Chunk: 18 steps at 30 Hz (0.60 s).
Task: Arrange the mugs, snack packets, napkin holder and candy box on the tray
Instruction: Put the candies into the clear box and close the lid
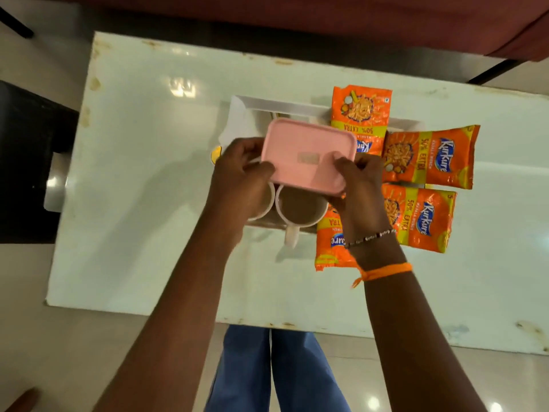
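Both hands hold a pink lidded candy box (309, 154) above the white tray (252, 107). My left hand (242, 176) grips its left edge and my right hand (356, 185) its near right corner. Under the box stand two white mugs: one full of brown tea (300, 208) with its handle toward me, the other (264, 203) mostly hidden by my left hand. Several orange snack packets lie at the tray's right side: one at the far edge (361, 114), two to the right (430, 157) (421, 218), and one (329, 245) under my right wrist.
The tray sits on a glossy white table (142, 203). A small yellow object (216, 154) peeks out at the tray's left. A dark chair (26, 162) stands left of the table, a red sofa (326, 16) beyond it. My legs are below the near edge.
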Available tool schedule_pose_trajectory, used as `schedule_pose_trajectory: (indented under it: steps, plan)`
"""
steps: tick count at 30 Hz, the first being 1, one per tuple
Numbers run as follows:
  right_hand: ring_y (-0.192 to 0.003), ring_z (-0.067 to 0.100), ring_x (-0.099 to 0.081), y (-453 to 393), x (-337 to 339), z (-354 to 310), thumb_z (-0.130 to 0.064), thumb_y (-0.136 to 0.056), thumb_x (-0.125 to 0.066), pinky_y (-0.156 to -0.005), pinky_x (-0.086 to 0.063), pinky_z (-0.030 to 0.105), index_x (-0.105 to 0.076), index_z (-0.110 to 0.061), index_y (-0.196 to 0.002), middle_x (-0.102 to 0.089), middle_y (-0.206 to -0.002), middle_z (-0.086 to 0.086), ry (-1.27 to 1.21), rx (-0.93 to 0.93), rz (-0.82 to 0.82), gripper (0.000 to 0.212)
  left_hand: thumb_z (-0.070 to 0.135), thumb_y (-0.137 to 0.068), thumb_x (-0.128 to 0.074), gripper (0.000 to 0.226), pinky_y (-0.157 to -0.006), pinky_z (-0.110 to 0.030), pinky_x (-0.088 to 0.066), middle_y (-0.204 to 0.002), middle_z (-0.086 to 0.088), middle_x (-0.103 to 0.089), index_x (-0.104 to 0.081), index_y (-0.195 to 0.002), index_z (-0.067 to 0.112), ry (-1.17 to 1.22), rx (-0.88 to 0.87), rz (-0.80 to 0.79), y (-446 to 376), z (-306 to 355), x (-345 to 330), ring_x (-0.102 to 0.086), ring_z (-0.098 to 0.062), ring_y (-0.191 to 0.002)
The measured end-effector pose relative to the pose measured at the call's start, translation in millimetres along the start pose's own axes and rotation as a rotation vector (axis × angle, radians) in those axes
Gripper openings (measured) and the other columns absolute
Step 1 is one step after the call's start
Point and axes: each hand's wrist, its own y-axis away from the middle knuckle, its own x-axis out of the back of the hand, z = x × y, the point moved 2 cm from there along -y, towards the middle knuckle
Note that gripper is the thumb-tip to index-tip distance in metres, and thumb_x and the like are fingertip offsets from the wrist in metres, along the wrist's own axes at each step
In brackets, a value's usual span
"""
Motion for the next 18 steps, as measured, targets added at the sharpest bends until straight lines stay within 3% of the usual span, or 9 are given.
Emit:
schedule_pose_trajectory:
  steps: [5,8,10,14,18]
  plan:
    - [-0.085,0.019,-0.053,-55.7,-21.9,-22.3,0.0,-0.086,-0.046,-0.078,-0.047,0.035,-0.054,-0.012,-0.092,-0.055,-0.094,0.01,0.124,0.085,-0.037,0.015,0.0,-0.082,-0.054,0.033,-0.097,-0.039,-0.049,-0.114,-0.011,-0.067,-0.063,-0.113,0.01,-0.11,-0.057,-0.015,-62.8,21.2,7.4,-0.062,-0.023,-0.108]
    - [-0.077,0.022,-0.053,-82.1,-34.9,-20.5,0.001,-0.085,-0.046,-0.074,-0.043,0.038,-0.06,0.004,-0.104,-0.058,-0.085,0.012,0.296,0.091,-0.034,0.024,0.002,-0.083,-0.052,0.036,-0.089,-0.025,-0.049,-0.115,-0.007,-0.068,-0.063,-0.116,0.012,-0.221,-0.065,-0.02,-90.9,17.2,1.4,-0.062,-0.021,-0.109]
    - [-0.069,0.024,-0.048,-96.6,-39.7,-13.9,0.001,-0.084,-0.047,-0.073,-0.039,0.039,-0.062,0.009,-0.1,-0.055,-0.076,0.012,0.374,0.087,-0.026,0.024,0.001,-0.083,-0.05,0.038,-0.082,-0.021,-0.046,-0.116,-0.006,-0.068,-0.063,-0.117,0.013,-0.278,-0.043,-0.023,-105.1,9.3,-2.1,-0.061,-0.02,-0.11]
    - [-0.064,0.024,-0.045,-113.3,-41.9,4.6,-0.003,-0.084,-0.049,-0.064,-0.036,0.036,-0.064,-0.001,-0.088,-0.051,-0.064,0.008,0.461,0.031,-0.039,0.016,-0.003,-0.082,-0.049,0.04,-0.088,-0.024,-0.045,-0.118,-0.007,-0.067,-0.062,-0.118,0.011,-0.32,-0.008,-0.07,-121.7,-8.6,-3.7,-0.06,-0.02,-0.11]
    - [-0.075,0.026,-0.044,-116.3,-44.8,17.5,0.0,-0.083,-0.048,-0.074,-0.036,0.037,-0.061,0.014,-0.095,-0.052,-0.077,0.015,0.445,-0.001,-0.026,0.023,-0.001,-0.082,-0.048,0.039,-0.09,-0.027,-0.046,-0.116,-0.009,-0.067,-0.063,-0.116,0.009,-0.344,-0.028,-0.091,-128.2,-17.9,-1.6,-0.061,-0.022,-0.108]
